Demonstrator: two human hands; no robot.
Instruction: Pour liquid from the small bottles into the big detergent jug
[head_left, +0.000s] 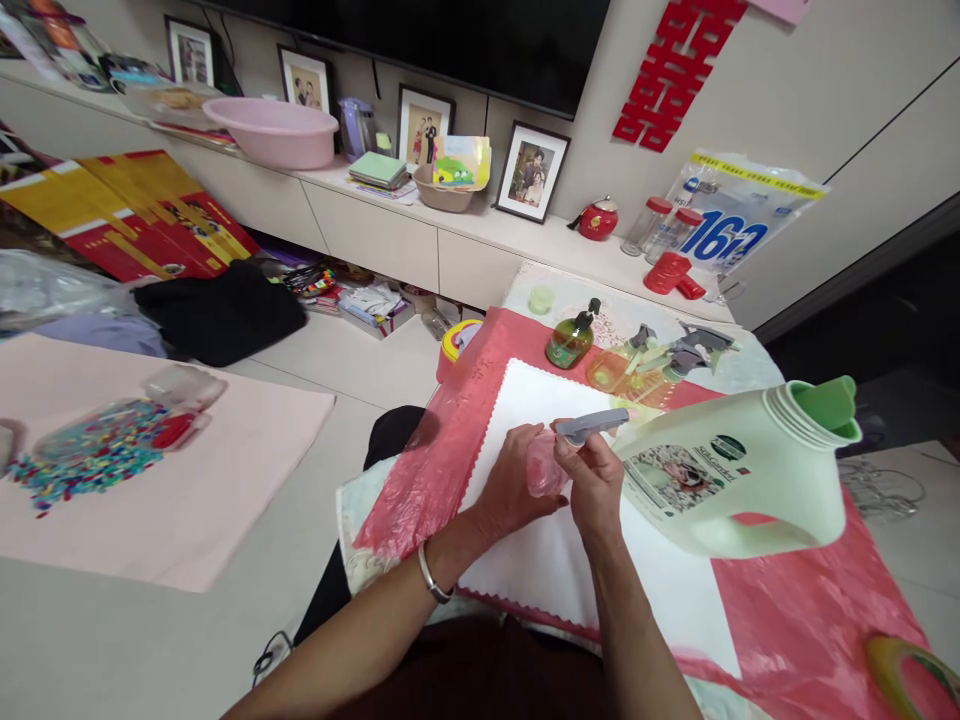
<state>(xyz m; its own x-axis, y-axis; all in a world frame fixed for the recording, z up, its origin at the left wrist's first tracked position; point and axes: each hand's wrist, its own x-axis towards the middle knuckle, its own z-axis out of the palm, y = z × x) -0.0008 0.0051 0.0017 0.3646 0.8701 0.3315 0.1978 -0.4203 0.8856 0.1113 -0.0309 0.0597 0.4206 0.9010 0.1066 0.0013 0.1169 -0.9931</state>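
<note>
Over the white scallop-edged sheet, my left hand is wrapped round a small pink translucent bottle. The fingers of my right hand close on a grey trigger spray head at the top of that bottle; whether it is screwed on I cannot tell. Just to the right, a big pale green jug with its green spout showing leans over the sheet. Beyond my hands stand a dark green pump bottle and an orange-yellow bottle.
More grey spray heads lie at the table's far side, on a red plastic cover. A tape roll sits at the near right corner. At left, a pink board bears colourful beads. A low cabinet runs behind.
</note>
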